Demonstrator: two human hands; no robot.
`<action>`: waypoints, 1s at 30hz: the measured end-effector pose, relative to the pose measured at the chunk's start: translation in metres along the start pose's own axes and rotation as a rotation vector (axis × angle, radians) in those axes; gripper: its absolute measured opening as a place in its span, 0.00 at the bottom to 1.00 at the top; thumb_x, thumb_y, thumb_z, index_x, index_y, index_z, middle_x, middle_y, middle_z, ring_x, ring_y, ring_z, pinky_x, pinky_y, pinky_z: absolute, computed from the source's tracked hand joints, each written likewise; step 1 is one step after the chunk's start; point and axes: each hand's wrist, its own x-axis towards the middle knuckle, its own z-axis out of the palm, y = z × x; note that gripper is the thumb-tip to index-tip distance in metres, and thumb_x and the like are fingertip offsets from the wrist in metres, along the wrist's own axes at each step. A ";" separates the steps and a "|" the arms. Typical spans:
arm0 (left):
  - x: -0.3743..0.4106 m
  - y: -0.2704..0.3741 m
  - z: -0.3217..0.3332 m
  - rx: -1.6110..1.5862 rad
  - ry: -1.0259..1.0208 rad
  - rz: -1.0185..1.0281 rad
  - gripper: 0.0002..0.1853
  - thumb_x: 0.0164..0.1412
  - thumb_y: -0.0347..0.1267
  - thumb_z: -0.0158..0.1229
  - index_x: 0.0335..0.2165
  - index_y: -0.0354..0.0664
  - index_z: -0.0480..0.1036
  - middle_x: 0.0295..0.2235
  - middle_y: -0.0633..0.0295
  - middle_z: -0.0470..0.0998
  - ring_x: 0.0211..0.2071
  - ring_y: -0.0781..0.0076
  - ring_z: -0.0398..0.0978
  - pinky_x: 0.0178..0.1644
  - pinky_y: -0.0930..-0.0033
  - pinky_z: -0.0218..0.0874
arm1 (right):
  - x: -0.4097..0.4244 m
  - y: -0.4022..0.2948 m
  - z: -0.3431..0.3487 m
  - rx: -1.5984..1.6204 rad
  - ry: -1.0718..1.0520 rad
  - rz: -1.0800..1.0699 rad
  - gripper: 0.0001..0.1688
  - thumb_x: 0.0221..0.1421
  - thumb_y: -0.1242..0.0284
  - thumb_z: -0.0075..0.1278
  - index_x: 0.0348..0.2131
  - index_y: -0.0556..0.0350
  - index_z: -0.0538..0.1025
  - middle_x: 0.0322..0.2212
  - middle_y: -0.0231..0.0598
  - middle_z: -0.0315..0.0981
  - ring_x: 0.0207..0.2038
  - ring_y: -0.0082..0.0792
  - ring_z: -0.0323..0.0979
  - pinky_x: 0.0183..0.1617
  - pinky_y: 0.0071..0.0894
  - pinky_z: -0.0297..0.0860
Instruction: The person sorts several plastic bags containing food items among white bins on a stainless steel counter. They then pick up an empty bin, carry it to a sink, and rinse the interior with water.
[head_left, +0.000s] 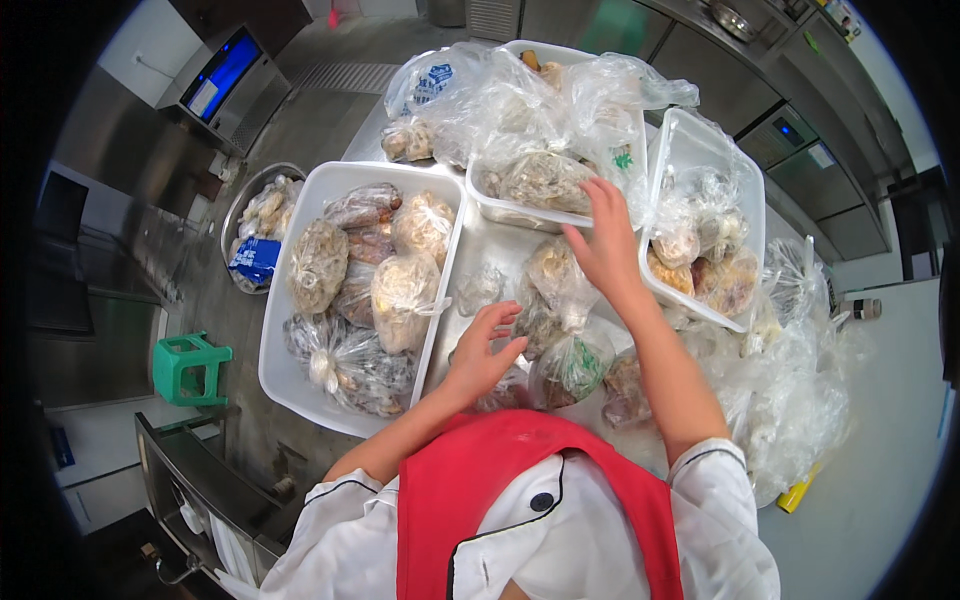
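My left hand (484, 352) is over the steel table beside knotted clear plastic bags of food, its fingers apart and nothing in it. My right hand (606, 240), fingers spread, is at the near edge of the middle white plastic tub (525, 212); whether its fingertips touch the bag of food (544, 182) there I cannot tell. Below it lie a bag of pale food (559, 277) and a bag with green print (574, 371). A large white tub (274, 330) on the left holds several tied bags. A third tub (756, 217) on the right holds bagged food too.
Crumpled clear plastic bags (795, 397) pile up at the right of the table. A metal basin (232, 225) with bagged food stands beyond the left tub. A green plastic stool (187, 367) is on the floor at left. Loose plastic bags (510, 97) cover the far tub.
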 end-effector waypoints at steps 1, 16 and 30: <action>0.003 0.001 0.001 0.002 -0.007 0.004 0.24 0.55 0.28 0.59 0.51 0.38 0.67 0.52 0.55 0.67 0.49 0.64 0.70 0.51 0.65 0.64 | 0.014 0.002 0.005 -0.069 -0.026 -0.037 0.37 0.45 0.76 0.60 0.55 0.58 0.63 0.53 0.52 0.60 0.56 0.54 0.61 0.59 0.43 0.60; 0.015 0.001 -0.003 -0.053 -0.036 -0.045 0.21 0.57 0.25 0.58 0.50 0.39 0.69 0.52 0.60 0.68 0.50 0.70 0.69 0.53 0.68 0.62 | 0.095 0.092 0.019 0.193 -0.550 0.049 0.42 0.40 0.59 0.66 0.52 0.57 0.70 0.48 0.48 0.71 0.51 0.42 0.69 0.55 0.35 0.64; 0.015 0.003 0.005 -0.070 -0.035 -0.035 0.18 0.57 0.27 0.57 0.47 0.37 0.70 0.49 0.57 0.70 0.47 0.67 0.71 0.50 0.67 0.64 | 0.079 0.065 -0.036 1.272 -0.233 0.878 0.31 0.59 0.54 0.49 0.52 0.58 0.69 0.48 0.39 0.72 0.48 0.31 0.72 0.54 0.33 0.69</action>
